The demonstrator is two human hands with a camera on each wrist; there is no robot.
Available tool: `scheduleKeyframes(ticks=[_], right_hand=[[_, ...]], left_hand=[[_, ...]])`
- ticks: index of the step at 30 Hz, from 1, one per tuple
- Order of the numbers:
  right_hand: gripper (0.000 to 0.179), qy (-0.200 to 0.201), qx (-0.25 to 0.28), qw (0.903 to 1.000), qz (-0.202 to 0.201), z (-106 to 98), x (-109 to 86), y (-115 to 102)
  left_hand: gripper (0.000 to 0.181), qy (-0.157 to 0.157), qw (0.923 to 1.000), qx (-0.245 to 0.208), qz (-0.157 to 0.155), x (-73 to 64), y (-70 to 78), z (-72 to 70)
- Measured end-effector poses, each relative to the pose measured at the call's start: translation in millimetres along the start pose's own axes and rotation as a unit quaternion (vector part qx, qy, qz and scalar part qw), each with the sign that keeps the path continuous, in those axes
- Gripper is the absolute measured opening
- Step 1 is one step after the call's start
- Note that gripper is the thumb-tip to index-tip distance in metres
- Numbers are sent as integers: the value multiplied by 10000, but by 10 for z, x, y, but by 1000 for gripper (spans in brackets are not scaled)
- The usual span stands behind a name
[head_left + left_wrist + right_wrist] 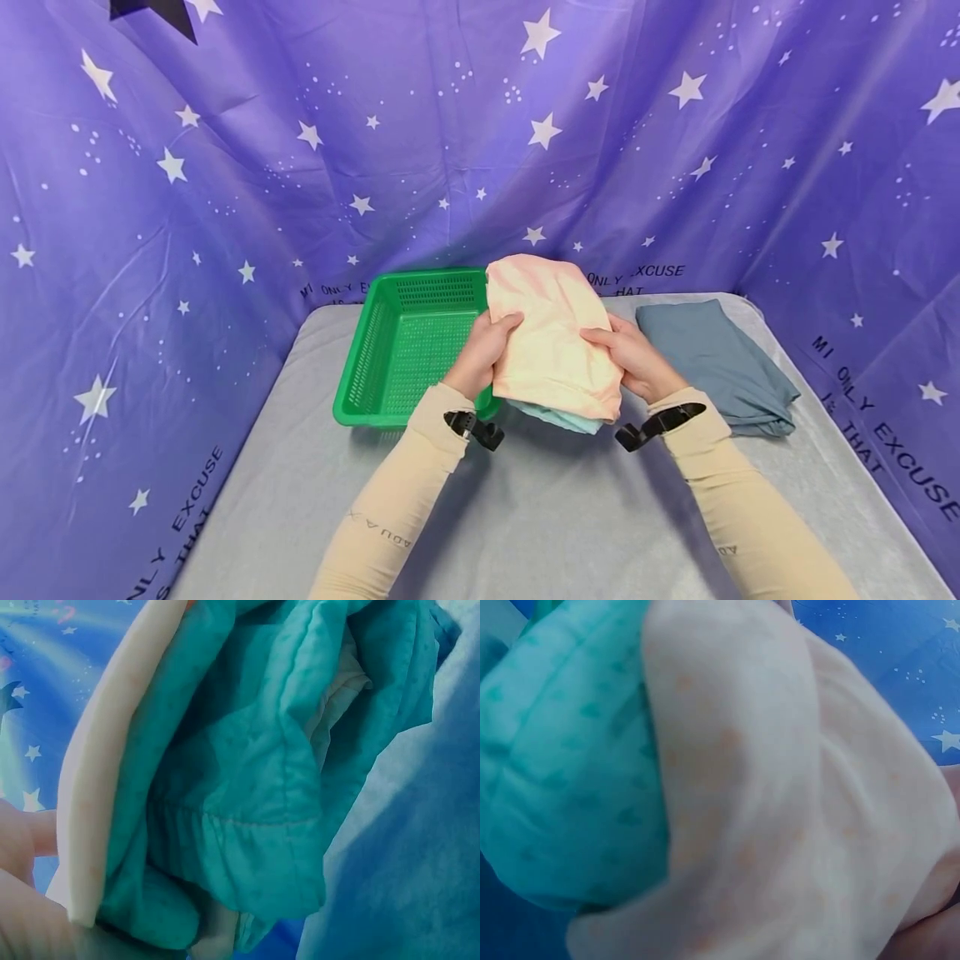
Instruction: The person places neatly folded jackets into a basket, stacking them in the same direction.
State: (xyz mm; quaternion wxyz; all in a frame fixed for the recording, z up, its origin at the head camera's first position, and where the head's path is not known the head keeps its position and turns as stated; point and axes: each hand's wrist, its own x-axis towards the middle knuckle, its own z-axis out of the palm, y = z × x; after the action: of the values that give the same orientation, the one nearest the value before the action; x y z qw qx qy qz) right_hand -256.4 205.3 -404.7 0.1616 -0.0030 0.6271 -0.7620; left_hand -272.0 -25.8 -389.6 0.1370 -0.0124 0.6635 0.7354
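Both hands hold a folded peach garment (551,333) above the table, beside the green basket. Under it hangs a teal garment (558,417), mostly covered in the head view. My left hand (483,350) grips the left side of the bundle, thumb on top. On the opposite side, my right hand (636,354) grips it the same way. The left wrist view shows loose teal folds with a stitched, gathered hem (232,825). From the right wrist, small darker marks dot the teal cloth (570,765), and faint orange spots dot the peach cloth (735,780).
A green plastic basket (347,367) with perforated walls stands to the left, partly behind the left hand. Folded grey-blue cloth (712,362) lies at the right of the grey-covered table (300,500). A purple star-printed curtain (442,125) surrounds the back and sides.
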Motion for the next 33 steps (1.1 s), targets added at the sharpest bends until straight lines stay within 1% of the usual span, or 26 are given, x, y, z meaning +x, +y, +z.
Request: scheduleKeyframes(ticks=[6,14,26,33], right_hand=[[65,-94,-29,9999,-63,81,32,-19],[64,-281,-26,9994,-176,170,86,-2],[63,-466,16,9986,-269,313,169,-10],[60,-504,-145,9983,-253,423,221,-51]], left_hand=[[35,-83,9999,32,-57,-28,52,-106],[32,-35,9999,-38,-117,-46,102,-227],[28,-1,9999,-148,-30,-46,187,-397],[22,19,9998,-197,-50,-45,250,-530]])
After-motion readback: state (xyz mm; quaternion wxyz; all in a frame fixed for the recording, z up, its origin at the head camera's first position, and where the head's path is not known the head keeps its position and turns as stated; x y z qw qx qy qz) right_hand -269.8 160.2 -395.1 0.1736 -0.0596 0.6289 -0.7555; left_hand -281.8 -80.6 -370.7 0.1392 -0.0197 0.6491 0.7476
